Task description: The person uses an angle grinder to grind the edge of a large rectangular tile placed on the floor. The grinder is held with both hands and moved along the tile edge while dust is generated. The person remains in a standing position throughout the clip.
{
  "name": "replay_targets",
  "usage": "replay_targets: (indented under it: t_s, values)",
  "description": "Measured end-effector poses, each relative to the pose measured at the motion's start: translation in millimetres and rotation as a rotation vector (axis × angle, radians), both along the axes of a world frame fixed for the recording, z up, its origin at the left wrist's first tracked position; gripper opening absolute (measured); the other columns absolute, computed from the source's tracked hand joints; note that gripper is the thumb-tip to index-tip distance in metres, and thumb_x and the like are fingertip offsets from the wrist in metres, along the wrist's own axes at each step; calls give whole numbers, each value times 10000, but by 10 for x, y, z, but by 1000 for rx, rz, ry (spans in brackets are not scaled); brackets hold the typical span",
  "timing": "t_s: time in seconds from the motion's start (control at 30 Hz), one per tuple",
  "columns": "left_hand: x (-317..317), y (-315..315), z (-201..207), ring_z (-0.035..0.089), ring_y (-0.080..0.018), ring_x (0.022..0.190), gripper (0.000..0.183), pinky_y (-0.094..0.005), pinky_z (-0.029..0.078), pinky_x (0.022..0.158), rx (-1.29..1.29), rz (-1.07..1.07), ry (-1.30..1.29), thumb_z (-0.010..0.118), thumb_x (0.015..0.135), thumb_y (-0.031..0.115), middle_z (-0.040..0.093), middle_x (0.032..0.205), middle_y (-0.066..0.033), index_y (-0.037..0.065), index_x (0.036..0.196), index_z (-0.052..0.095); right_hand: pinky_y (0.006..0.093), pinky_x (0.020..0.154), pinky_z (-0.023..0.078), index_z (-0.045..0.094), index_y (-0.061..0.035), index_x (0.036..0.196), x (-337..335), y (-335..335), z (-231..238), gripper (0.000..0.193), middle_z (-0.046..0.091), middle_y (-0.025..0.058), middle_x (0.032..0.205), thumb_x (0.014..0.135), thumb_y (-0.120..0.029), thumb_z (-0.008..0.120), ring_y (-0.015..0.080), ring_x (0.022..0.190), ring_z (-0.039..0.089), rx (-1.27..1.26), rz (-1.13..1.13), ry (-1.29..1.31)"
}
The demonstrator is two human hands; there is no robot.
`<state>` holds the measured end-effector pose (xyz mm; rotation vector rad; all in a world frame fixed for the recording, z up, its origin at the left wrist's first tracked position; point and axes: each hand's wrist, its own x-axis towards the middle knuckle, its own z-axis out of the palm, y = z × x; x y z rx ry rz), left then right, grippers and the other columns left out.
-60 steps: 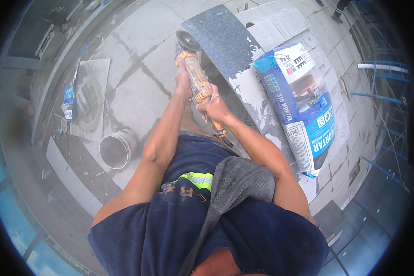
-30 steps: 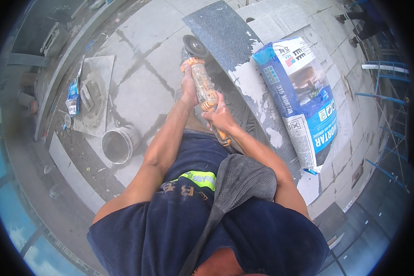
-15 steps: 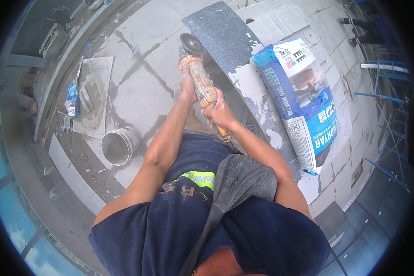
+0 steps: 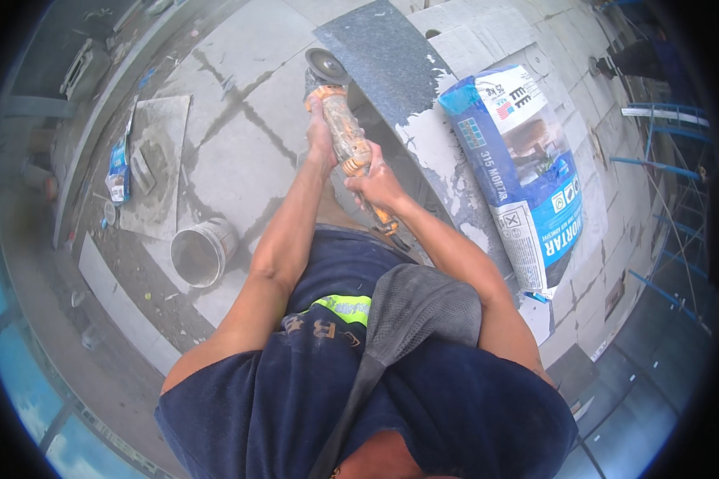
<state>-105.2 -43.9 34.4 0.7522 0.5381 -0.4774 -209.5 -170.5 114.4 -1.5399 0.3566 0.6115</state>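
The fingers of both hands are clamped around the grinder (image 4: 342,132), which sits up in front of the person's tummy. Starting from the left, a small blue bag (image 4: 118,172) lies next to a flat board (image 4: 176,120) with grey smears on it. Maybe the board keeps messy stuff off the floor. A bucket (image 4: 226,238) seems to stand upright near the left arm, out of the way. The left hand (image 4: 319,140) holds the grinder up front, close to the round disc (image 4: 326,65), probably to keep the heavy end steady. The right hand (image 4: 375,180) grips the back end, so the tool can't twist easily. The disc is by the edge of a dark stone slab (image 4: 383,56); I can't tell if they touch. Further right, a big blue and white bag (image 4: 519,184) lies flat, seemingly partly on the slab. Its weight may help stop the slab from sliding.
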Motion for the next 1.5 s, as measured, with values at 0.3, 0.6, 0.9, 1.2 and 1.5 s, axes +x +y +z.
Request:
replay_targets:
  t_s: [0.3,0.6,0.9,1.2,1.5]
  values:
    - [129,32,-10,693,-327,738,801,-497,623,648,-20,-32,8,344,1004,775,650,897,-172,40,1230,566,337,430,521,163,-99,1586,117,34,-35,917,648,133,981,853,-28,708,172,554,618,-18,4,5]
    - [-47,-3,-81,691,-320,705,654,-493,622,623,-48,3,-5,419,1044,670,647,861,-157,54,1226,547,333,426,521,163,-101,1581,-68,-13,-46,910,649,151,1042,860,-17,713,173,560,631,2,0,-1]
    - [-280,-85,-85,693,-302,670,612,-479,632,611,-49,31,-41,449,1044,643,649,837,-148,63,1209,553,345,429,508,162,-103,1584,-287,-81,-19,921,682,181,1085,848,11,703,186,548,638,-23,2,3]
    - [-430,-124,-103,701,-318,702,694,-480,628,620,-11,11,-41,431,1019,706,654,876,-161,54,1214,569,339,448,518,141,-102,1586,-426,-138,5,926,679,180,1064,855,-7,702,178,548,633,-34,19,9]
    - [-458,-148,-124,703,-337,727,764,-484,627,630,37,-5,-47,415,1004,744,658,918,-188,40,1259,565,323,478,518,162,-72,1585,-458,-163,-36,916,636,161,1103,854,-13,711,176,578,623,-16,9,27]
